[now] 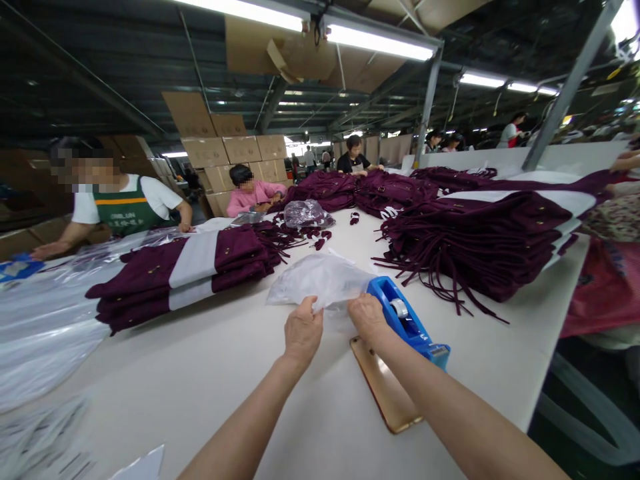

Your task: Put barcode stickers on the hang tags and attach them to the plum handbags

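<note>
A translucent plastic bag [320, 277] lies crumpled over the table in front of me. My left hand [303, 328] pinches its near edge between thumb and fingers. At the bag's right corner my right hand [367, 317] is closed on the plastic, its fingertips partly hidden. Right beside that hand stands a blue tape dispenser [407, 320] with a roll of tape in it. Below my right wrist a gold smartphone [385, 387] lies flat, partly covered by my forearm.
Folded maroon garments with white bands form a stack [190, 270] at left and a larger pile [480, 233] at right, cords hanging down. Clear plastic sheets [45, 333] cover the table's left side. Several co-workers, one in a green apron [120, 212], work around the table [215, 393].
</note>
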Demonstrator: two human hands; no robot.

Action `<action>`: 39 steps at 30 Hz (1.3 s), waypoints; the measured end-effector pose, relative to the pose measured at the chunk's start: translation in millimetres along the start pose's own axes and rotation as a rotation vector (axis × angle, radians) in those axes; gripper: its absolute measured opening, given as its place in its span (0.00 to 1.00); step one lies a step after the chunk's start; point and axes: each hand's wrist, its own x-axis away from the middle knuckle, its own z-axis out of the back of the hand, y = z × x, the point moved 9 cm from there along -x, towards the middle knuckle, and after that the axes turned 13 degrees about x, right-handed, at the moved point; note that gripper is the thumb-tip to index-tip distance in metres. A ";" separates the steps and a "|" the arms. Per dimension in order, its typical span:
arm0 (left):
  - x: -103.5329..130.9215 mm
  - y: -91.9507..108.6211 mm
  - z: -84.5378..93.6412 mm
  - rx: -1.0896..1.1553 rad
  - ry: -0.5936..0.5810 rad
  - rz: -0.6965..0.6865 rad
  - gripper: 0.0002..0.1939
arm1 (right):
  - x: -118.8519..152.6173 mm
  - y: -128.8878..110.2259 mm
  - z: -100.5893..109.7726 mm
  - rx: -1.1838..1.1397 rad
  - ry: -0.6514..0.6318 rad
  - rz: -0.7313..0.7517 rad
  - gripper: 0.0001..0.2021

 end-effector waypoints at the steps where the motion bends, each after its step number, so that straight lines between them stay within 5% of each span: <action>1: -0.3 -1.1 -1.0 0.019 -0.003 0.012 0.15 | 4.2 3.5 6.2 0.013 -0.005 0.003 0.08; 6: 14.7 -3.3 -3.3 0.130 -0.047 0.060 0.19 | 44.1 27.0 39.6 0.075 0.024 -0.037 0.08; 10: 61.9 -9.1 -0.7 0.272 -0.099 0.153 0.24 | 97.9 33.9 57.6 0.095 0.093 -0.058 0.10; 15: 158.1 -4.9 -35.3 0.981 -0.436 0.431 0.22 | 189.1 -7.3 97.7 -0.038 0.595 -0.002 0.12; 18: 193.2 -5.7 -32.8 1.439 -0.328 0.534 0.23 | 240.2 -47.0 108.5 -0.148 0.743 0.142 0.14; 22: 221.5 -33.7 -8.4 1.456 -0.163 0.575 0.16 | 272.3 -65.1 118.4 -0.395 0.638 0.310 0.16; 27: 247.5 -27.0 24.9 1.228 -0.402 0.321 0.09 | 257.0 -44.2 138.8 -0.700 0.422 0.294 0.19; 33: 270.9 -17.7 39.6 1.028 -0.518 0.244 0.09 | 240.4 -70.2 129.4 -0.842 0.018 0.393 0.17; 39: 275.8 -31.6 35.0 1.181 -0.484 0.355 0.09 | 247.6 -72.9 126.9 -0.859 0.120 0.388 0.16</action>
